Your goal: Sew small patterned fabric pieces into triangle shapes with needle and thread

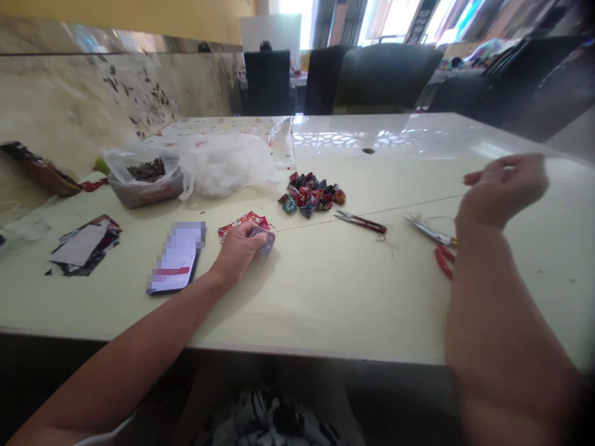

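Left hand (pixel 239 248) curled tight around a small folded piece (pixel 266 241), glossy, greyish, at table (pixel 325 297) centre-left; long axis too hidden to tell. Right hand (pixel 504 189) raised at 3 o'clock, fingers loosely bent, pinch unclear. Slim metal red-handled scissors (pixel 434 244) just below. Heap of shiny folded wrappers (pixel 312 194) at 12 o'clock.

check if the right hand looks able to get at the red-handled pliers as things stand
Probably yes: the right hand is raised just above and behind the red-handled pliers, which lie in the open on the table with nothing between them.
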{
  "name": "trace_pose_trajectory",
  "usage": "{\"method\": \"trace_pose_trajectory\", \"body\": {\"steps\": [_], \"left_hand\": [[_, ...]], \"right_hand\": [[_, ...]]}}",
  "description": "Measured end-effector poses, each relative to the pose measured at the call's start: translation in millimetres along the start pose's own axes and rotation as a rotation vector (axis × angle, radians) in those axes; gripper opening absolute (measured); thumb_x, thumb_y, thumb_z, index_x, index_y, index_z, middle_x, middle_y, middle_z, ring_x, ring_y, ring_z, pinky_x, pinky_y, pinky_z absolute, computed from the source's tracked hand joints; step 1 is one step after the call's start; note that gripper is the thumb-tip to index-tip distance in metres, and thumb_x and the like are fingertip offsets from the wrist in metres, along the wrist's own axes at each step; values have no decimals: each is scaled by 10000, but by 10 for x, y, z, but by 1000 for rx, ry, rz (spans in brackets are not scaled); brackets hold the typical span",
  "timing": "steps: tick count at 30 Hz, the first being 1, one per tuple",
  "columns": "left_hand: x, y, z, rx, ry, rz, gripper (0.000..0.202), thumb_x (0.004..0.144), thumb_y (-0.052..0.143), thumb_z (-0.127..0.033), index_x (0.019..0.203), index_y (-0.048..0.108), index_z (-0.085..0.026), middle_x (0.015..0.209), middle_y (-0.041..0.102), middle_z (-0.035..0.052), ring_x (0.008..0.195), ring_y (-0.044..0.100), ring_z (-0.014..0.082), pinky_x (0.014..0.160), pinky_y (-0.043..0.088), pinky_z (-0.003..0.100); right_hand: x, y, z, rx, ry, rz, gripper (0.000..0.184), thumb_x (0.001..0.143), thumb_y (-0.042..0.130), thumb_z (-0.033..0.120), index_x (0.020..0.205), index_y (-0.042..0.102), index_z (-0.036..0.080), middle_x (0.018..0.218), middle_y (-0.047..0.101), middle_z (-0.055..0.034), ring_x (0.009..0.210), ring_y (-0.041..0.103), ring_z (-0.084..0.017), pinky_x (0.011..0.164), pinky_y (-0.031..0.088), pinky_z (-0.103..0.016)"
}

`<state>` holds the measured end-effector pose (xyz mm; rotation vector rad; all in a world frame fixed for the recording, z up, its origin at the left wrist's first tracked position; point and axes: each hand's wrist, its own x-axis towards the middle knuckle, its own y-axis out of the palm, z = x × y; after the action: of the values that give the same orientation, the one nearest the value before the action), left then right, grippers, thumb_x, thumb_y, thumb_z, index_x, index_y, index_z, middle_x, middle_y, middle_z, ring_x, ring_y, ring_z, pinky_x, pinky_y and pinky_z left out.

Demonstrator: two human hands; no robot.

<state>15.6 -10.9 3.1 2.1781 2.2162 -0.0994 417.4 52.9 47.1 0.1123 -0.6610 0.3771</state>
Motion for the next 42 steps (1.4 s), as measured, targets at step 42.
{"method": "trace_pose_trajectory", "body": {"steps": [42], "left_hand": [[-120, 73, -101, 41, 22, 295, 188, 786, 744, -314, 802, 652, -152, 587, 591, -42, 477, 500, 55, 467, 402, 165]], "right_hand": [[-1702, 195, 1041, 377, 548, 1760, 235, 836, 627, 299, 1010, 681, 149, 511, 333, 88, 456, 288, -70, 427, 288, -211]]}}
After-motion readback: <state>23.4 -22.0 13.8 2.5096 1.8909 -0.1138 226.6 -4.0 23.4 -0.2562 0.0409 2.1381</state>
